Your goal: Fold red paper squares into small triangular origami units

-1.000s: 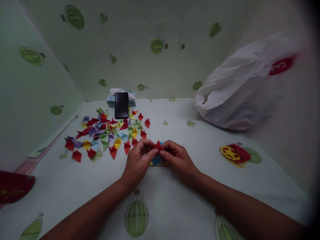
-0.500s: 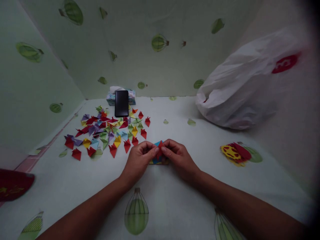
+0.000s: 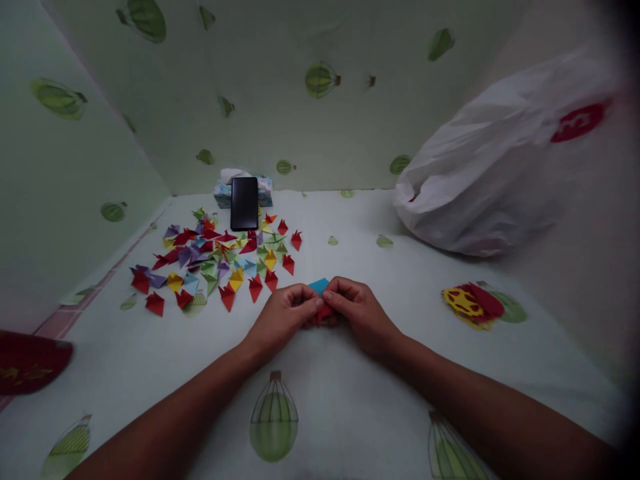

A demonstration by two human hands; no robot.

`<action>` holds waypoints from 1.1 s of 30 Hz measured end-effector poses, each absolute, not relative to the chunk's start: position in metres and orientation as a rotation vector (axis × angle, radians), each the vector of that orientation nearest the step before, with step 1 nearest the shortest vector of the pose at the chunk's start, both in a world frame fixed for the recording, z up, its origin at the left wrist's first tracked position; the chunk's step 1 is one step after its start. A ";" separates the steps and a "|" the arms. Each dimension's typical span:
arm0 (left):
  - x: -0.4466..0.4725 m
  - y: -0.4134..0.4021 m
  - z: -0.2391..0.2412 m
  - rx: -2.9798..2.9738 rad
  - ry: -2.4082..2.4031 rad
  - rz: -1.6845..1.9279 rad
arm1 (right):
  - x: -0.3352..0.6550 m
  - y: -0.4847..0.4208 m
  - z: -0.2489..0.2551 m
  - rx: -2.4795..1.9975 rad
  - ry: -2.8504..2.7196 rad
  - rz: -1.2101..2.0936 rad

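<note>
My left hand [image 3: 289, 312] and my right hand [image 3: 357, 308] meet at the middle of the table, thumbs and fingers pinched together on a small piece of folded red paper [image 3: 324, 312]. Most of that paper is hidden by the fingertips. Just behind and under it shows a blue paper sheet [image 3: 319, 286], partly covered by the hands. To the left of my left hand lie many small folded paper birds [image 3: 227, 297] in red, yellow, green, blue and purple.
A black phone [image 3: 245, 204] leans on a tissue box [image 3: 223, 195] at the back. A white plastic bag [image 3: 475, 180] stands at the back right. Red and yellow cut-outs [image 3: 473, 303] lie at the right, and a dark red object [image 3: 33, 362] sits at the left edge.
The red paper has turned from pointing up to showing a point below the fingers. My hands stay together and keep their pinch. The view has shifted slightly.
</note>
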State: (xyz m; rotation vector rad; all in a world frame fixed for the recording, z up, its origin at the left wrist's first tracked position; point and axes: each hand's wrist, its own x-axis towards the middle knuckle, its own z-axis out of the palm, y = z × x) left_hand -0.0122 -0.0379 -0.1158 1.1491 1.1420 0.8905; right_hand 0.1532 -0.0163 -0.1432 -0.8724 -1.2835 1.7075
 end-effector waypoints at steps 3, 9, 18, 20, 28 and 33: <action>-0.013 -0.038 -0.116 1.162 1.122 0.873 | 0.153 -0.017 -0.144 -0.867 -1.292 1.693; -0.014 -0.038 -0.118 1.170 1.094 0.882 | 0.153 -0.018 -0.139 -0.910 -1.295 1.644; -0.016 -0.036 -0.123 1.116 1.138 0.996 | 0.151 -0.018 -0.141 -0.897 -1.264 1.656; -0.016 -0.037 -0.123 1.142 1.170 1.025 | 0.151 -0.017 -0.142 -0.884 -1.277 1.673; -0.014 -0.037 -0.121 1.165 1.144 0.969 | 0.152 -0.017 -0.141 -0.851 -1.312 1.676; -0.013 -0.037 -0.116 1.197 1.142 0.859 | 0.153 -0.017 -0.139 -0.857 -1.268 1.683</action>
